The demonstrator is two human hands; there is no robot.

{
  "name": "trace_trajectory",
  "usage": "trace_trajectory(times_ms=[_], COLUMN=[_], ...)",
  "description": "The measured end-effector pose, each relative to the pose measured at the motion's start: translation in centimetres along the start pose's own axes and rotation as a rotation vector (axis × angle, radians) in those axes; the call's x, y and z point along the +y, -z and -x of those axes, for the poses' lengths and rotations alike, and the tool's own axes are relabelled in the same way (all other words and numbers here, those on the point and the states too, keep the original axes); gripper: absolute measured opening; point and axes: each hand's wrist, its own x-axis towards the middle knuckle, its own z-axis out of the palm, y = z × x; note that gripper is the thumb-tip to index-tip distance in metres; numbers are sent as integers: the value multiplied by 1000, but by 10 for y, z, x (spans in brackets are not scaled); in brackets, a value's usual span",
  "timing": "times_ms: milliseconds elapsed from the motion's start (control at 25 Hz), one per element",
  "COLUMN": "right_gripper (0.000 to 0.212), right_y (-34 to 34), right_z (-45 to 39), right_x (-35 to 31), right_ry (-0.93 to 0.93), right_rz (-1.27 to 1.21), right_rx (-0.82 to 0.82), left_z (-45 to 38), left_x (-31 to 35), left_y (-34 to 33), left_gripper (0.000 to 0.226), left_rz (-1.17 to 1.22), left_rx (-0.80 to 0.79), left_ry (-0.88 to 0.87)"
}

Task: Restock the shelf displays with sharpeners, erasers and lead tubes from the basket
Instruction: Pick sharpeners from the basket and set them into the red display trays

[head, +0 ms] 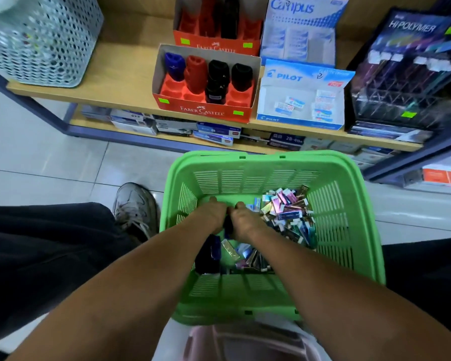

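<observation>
A green basket [349, 217] sits on the floor in front of me, holding several lead tubes [287, 209], erasers and dark sharpeners [208, 252]. Both my hands reach into it side by side. My left hand [211, 212] and my right hand [245, 217] have their fingers curled down around a dark object [228, 224] between them, mostly hidden. On the shelf stand a red Faber-Castell sharpener tray [206, 110], a Pilot eraser box [300, 121] and a dark Hi-Polymer lead display [401, 74].
A second red sharpener tray [216, 43] and a Campus eraser box [300, 29] stand behind. A pale perforated bin [37, 43] is on the shelf's left. Boxed stock fills the lower shelf [219, 131]. My shoe [133, 204] rests left of the basket.
</observation>
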Motion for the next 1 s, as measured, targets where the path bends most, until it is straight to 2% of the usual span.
trace_trajectory(times_ms=[120,240,400,520,600,720,800,920,1000], right_gripper=[46,40,66,83,74,45,41,37,33], right_y=[-13,-20,-18,-9,-2,12,29,66,90], right_z=[-9,-18,-25,-27,-27,-25,-19,-5,11], right_x=[-1,-2,-2,-1,1,6,8,12,18], right_ry=[-13,-9,-32,-32,-26,-37,-53,-58,-34], right_rz=[25,96,40,-17,25,9,-67,-147,-189], right_rx=[-14,6,2,-17,-50,-32,-42,-89,-124], left_z=[-13,-17,-24,-23,-23,-19,-8,7,20], left_x=[-1,-2,-2,-6,-6,-4,-6,-8,-8], left_y=[-11,-16,-15,-4,-2,3,17,47,65], left_gripper=[46,41,30,33,35,38,36,20,18], left_rz=[-38,-40,38,69,33,18,46,139,323], left_rx=[-6,82,140,122,90,72,84,69,14], left_ry=[-36,-5,46,102,109,119,116,71,43])
